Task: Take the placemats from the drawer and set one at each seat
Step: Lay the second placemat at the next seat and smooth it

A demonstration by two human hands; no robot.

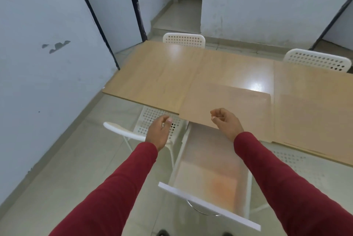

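Note:
A tan placemat (229,102) lies flat on the wooden table (158,75), at the near edge, in front of me. A second tan placemat (313,119) lies to its right. Below the table edge a white drawer (208,204) stands pulled out, with more tan mats (208,161) blurred inside. My right hand (226,121) hovers over the near edge of the first placemat, fingers loosely curled, nothing in them. Off the table's edge, my left hand (159,132) hangs above a white chair, fingers apart and holding nothing.
White perforated chairs stand around the table: one at the far side (184,40), one far right (315,60), one near left (152,121) under my left hand, one near right (299,165). Grey walls close in on the left.

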